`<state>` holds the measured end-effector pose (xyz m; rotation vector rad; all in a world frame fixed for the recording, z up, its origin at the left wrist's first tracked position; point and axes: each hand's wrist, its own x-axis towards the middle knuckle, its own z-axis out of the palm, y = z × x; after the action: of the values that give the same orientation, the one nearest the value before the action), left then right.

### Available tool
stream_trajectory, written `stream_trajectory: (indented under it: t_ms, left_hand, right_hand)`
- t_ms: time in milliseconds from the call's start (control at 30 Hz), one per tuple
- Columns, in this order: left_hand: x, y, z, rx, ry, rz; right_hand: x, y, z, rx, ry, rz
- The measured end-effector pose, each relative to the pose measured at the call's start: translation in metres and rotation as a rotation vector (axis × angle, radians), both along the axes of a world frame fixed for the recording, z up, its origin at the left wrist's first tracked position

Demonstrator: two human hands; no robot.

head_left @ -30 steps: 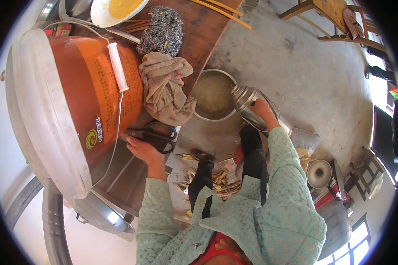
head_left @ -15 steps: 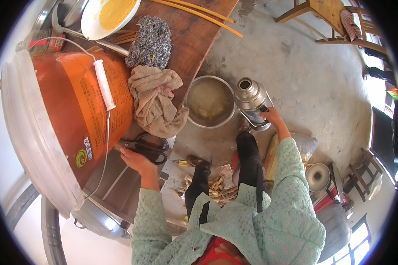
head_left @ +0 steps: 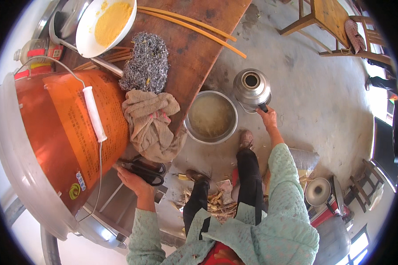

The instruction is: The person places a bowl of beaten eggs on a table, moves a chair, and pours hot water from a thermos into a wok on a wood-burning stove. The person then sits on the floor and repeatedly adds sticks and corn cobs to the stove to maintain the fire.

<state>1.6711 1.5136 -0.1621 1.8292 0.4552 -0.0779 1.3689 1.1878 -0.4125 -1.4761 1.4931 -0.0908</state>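
Head view, the only one. Right hand (head_left: 268, 118) closed round the dark handle of a steel kettle (head_left: 252, 89), lid off, mouth open upward, standing on or just above the concrete floor (head_left: 314, 101); contact with the floor not determinable. Just left of the right fingers, a steel basin (head_left: 211, 117) of cloudy liquid, beside the kettle, apart from it or barely touching. Below those fingers, a shoe (head_left: 246, 139) and dark trouser legs, with dry husk scraps (head_left: 216, 203) between the feet. Left hand (head_left: 135, 181) resting at black scissors (head_left: 147, 171), fingers curled against the handles; firm grasp or mere touch not determinable. Directly above the left fingers, a crumpled beige cloth (head_left: 149, 123) draped over the edge of a wooden table (head_left: 199, 44), hanging between scissors and basin. Above the cloth, a steel-wool scourer (head_left: 147, 62), then a white bowl (head_left: 86, 44) of yellow meal and long bamboo sticks (head_left: 194, 28). Left of the left fingers, a large orange bucket (head_left: 70, 132) with white rim and wire bail handle, close to the camera and blocking sight of whatever lies behind it. Well right of the right forearm, a round metal lid (head_left: 318, 191) on a red object; wooden chairs (head_left: 327, 17) far beyond the kettle.
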Motion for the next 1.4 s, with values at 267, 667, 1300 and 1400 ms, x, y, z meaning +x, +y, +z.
stream_trajectory:
  t_ms: [267, 667, 1300, 1400]
  left_hand:
    - [-0.002, -0.006, 0.006, -0.083, 0.053, -0.027]
    - [0.001, 0.014, 0.0, -0.092, 0.048, -0.161]
    - [-0.005, -0.006, 0.009, -0.254, 0.096, -0.203]
    - [-0.005, -0.009, 0.013, -0.218, 0.105, -0.167]
  right_hand:
    - [0.06, -0.003, -0.04, 0.067, -0.28, -0.181]
    - [0.076, -0.006, -0.095, 0.066, -0.381, -0.192]
    - [0.029, -0.004, -0.1, 0.077, -0.289, -0.015]
    - [0.029, -0.004, -0.102, 0.091, -0.321, -0.011]
